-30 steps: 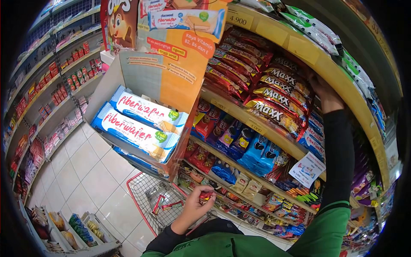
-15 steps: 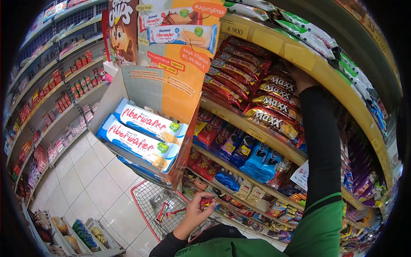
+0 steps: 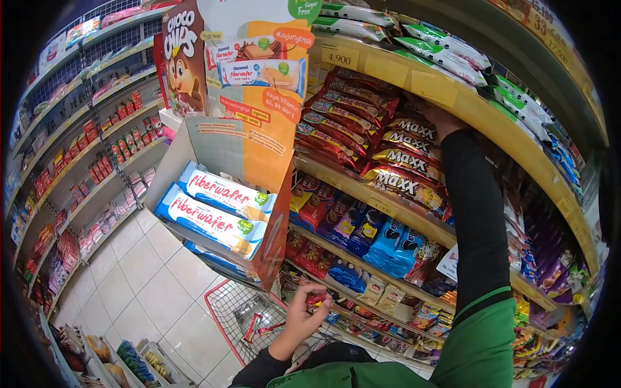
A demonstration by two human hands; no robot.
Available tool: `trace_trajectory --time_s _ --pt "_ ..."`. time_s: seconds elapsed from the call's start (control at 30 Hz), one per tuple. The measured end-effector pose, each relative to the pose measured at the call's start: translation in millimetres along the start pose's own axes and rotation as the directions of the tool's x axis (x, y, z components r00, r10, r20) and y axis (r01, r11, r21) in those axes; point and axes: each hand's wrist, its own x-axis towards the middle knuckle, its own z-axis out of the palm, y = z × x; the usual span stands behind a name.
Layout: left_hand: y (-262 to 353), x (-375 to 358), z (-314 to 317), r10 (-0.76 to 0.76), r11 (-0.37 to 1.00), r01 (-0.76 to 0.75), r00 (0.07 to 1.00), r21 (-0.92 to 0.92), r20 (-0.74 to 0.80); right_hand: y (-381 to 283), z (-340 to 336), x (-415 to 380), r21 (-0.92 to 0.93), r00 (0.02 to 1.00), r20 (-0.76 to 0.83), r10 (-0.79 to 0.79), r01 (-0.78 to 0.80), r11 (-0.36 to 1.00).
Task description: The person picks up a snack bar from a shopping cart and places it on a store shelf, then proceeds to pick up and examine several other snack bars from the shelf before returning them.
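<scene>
My right hand (image 3: 438, 121) reaches deep into the shelf, behind a row of brown and gold Maxx chocolate bars (image 3: 404, 181). Its fingers are lost in shadow beneath the yellow shelf edge. Left of that row lie stacked red Beng-Beng wafer bars (image 3: 339, 123). Lower down, my left hand (image 3: 304, 323) is closed with a small red packet (image 3: 317, 299) between the fingers, its label unreadable. A wire shopping basket with a red rim (image 3: 217, 317) is beside this hand, and a few thin red-wrapped bars (image 3: 252, 328) lie in it.
A cardboard display box (image 3: 275, 239) with white and blue Fiberwafer packs (image 3: 210, 220) juts out on the left. Lower shelves hold blue snack packets (image 3: 391, 246). White and green packs (image 3: 440, 58) lie above the right arm. Another stocked shelf (image 3: 97, 155) curves along the left.
The view has shifted slightly, so the shelf goods appear farther left and the basket lower. My right hand stays inside the shelf; my left hand still holds the red packet.
</scene>
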Motion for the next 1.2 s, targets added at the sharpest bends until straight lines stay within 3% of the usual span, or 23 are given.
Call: trace_trajectory --time_s 0.07,0.1,0.17,0.2,0.23,0.27,0.3,0.37,0.4,0.5,0.57,0.63,0.7,0.8,0.9,1.03,1.1,1.2 --pt "11 8 3 0.044 0.999 -0.044 0.999 -0.02 -0.003 -1 -14 -6 -0.322 0.982 0.071 -0.177 0.191 0.927" --pt "12 13 4 0.056 0.99 -0.058 0.998 -0.126 -0.021 -4 -23 -10 -0.444 0.963 0.126 -0.24 0.271 0.854" --pt "15 23 4 0.069 0.939 -0.085 0.996 -0.333 -0.059 -13 -42 -19 -0.45 0.955 0.207 -0.211 0.285 0.846" --pt "25 29 7 0.058 0.898 -0.093 0.994 -0.43 -0.093 -26 -45 -22 0.049 0.962 0.255 0.095 -0.111 0.993" --pt "35 36 12 0.039 0.848 -0.1 0.991 -0.521 -0.125 -39 -47 -25 0.509 0.876 0.279 0.393 -0.482 0.713" --pt "41 44 15 -0.001 0.825 -0.091 0.987 -0.558 -0.162 -58 -51 -29 0.747 0.682 0.508 0.526 -0.653 0.126" --pt "46 49 18 -0.017 0.789 -0.095 0.984 -0.607 -0.177 -83 -62 -40 0.743 0.704 0.469 0.533 -0.641 0.193" --pt "55 61 22 -0.048 0.748 -0.095 0.979 -0.656 -0.197 -74 -68 -64 0.63 0.602 0.653 0.458 -0.769 0.113" --pt "58 64 24 -0.072 0.735 -0.087 0.976 -0.673 -0.205 -90 -83 -74 0.528 0.566 0.683 0.462 -0.819 0.224" --pt "67 73 32 -0.124 0.686 -0.09 0.963 -0.722 -0.237 -117 -111 -111 0.475 0.541 0.779 0.317 -0.84 0.264" --pt "70 76 38 -0.149 0.649 -0.116 0.95 -0.752 -0.275 -138 -125 -135 0.288 0.404 0.883 0.238 -0.868 0.404" --pt "65 76 41 -0.129 0.635 -0.142 0.95 -0.76 -0.286 -152 -126 -170 0.225 0.334 0.933 0.134 -0.832 0.507" --pt "68 76 52 -0.153 0.631 -0.144 0.94 -0.762 -0.304 -159 -122 -208 0.167 0.219 0.975 0.035 -0.828 0.535" --pt "67 72 55 -0.146 0.639 -0.131 0.947 -0.758 -0.287 -156 -119 -223 0.156 0.178 0.984 0.011 -0.887 0.434" --pt "64 70 53 -0.164 0.624 -0.128 0.943 -0.771 -0.29 -148 -123 -227 0.229 0.274 0.96 0.052 -0.881 0.414" --pt "53 65 47 -0.206 0.654 -0.083 0.937 -0.752 -0.282 -122 -121 -224 0.326 0.486 0.858 0.168 -0.766 0.554" --pt "42 56 43 -0.18 0.745 -0.013 0.959 -0.667 -0.219 -114 -126 -206 0.359 0.6 0.754 0.268 -0.718 0.597" --pt "23 42 39 -0.174 0.841 0.139 0.985 -0.523 -0.018 -108 -135 -182 0.417 0.735 0.639 0.226 -0.578 0.701"
